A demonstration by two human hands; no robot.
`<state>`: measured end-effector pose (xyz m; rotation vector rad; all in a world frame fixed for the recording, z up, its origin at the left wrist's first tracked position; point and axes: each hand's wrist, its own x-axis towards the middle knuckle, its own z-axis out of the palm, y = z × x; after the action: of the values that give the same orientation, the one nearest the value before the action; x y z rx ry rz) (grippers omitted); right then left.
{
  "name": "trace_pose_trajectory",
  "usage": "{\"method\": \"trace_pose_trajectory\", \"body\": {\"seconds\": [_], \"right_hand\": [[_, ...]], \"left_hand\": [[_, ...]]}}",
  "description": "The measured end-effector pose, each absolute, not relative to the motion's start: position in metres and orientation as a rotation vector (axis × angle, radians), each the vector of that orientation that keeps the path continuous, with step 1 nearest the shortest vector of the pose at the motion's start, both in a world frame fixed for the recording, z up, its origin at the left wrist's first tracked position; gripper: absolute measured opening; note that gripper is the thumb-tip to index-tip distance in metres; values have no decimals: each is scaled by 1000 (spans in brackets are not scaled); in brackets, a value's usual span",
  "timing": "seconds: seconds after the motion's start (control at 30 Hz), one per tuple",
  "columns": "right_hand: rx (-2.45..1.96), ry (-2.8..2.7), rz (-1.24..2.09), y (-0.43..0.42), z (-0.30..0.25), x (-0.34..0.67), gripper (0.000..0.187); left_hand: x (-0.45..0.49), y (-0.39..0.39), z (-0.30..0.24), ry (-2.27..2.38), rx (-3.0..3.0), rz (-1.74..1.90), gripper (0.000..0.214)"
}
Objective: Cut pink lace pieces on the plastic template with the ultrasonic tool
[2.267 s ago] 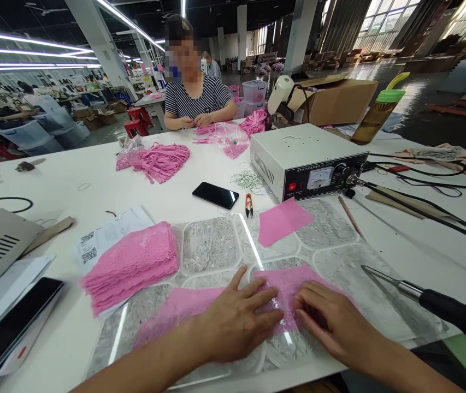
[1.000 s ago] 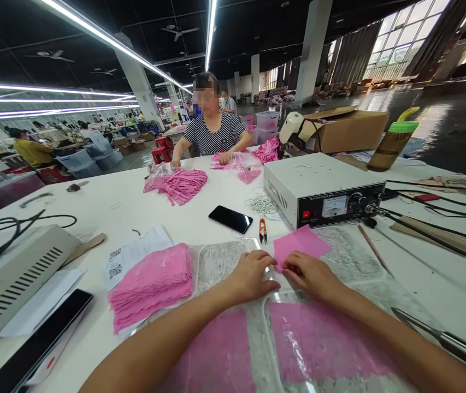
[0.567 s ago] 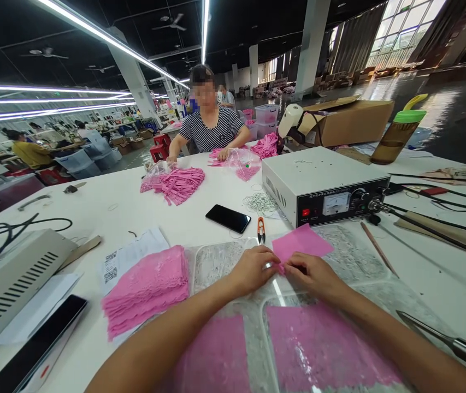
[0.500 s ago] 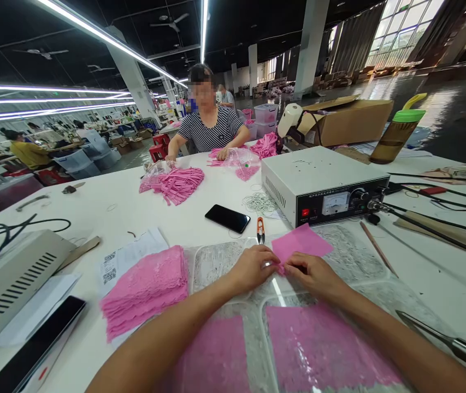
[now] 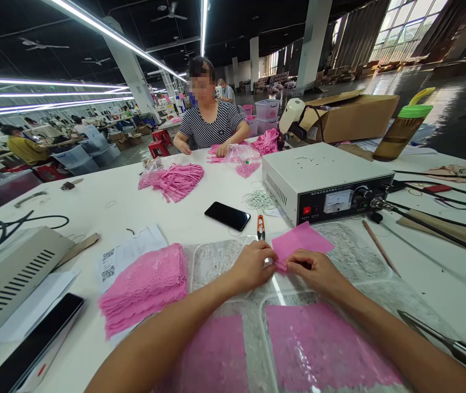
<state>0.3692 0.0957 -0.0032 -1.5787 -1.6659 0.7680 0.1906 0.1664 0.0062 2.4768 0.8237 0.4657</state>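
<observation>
Over a clear plastic mat point(image 5: 216, 259), my left hand point(image 5: 257, 263) and my right hand point(image 5: 310, 268) nearly meet, both with fingers pinched. Between their fingertips is a small piece of pink fabric point(image 5: 281, 266), partly hidden by the fingers. Just behind it a flat pink fabric sheet point(image 5: 302, 240) lies on the mat; whether the two are joined I cannot tell. Orange-handled thread snips point(image 5: 261, 226) lie just beyond my left hand. Left of my forearm is a thick stack of pink fabric pieces point(image 5: 145, 286). Pink fabric panels point(image 5: 323, 346) show flat below my forearms.
A control box point(image 5: 326, 180) with a dial and cables stands at right; a black phone point(image 5: 228, 216) lies beyond the snips. Tweezer-like metal tool point(image 5: 449, 344) at front right. Across the table, a person in a striped top point(image 5: 212, 125) handles pink strips point(image 5: 175, 180).
The pink piece between my fingertips shows a little more, and my hands have barely moved. The co-worker's hand on the left side has drawn back from the bagged strips. My view has shifted slightly.
</observation>
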Motion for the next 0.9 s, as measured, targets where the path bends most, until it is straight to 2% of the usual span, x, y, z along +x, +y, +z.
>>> {"method": "trace_pose_trajectory", "body": {"seconds": [0.1,0.23,0.67,0.9], "right_hand": [[-1576,-1654,773,96,-4,369,30],[-1582,-1653,780,95,-4,368,31],[-1575,-1675,761,95,-1,368,30],[-1608,-1664,710,93,2,366,25]], "left_hand": [[190,169,10,791,2449,471,19],[194,170,17,763,2415,472,10],[195,175,24,687,2377,383,13],[202,176,26,713,2303,461,14]]}}
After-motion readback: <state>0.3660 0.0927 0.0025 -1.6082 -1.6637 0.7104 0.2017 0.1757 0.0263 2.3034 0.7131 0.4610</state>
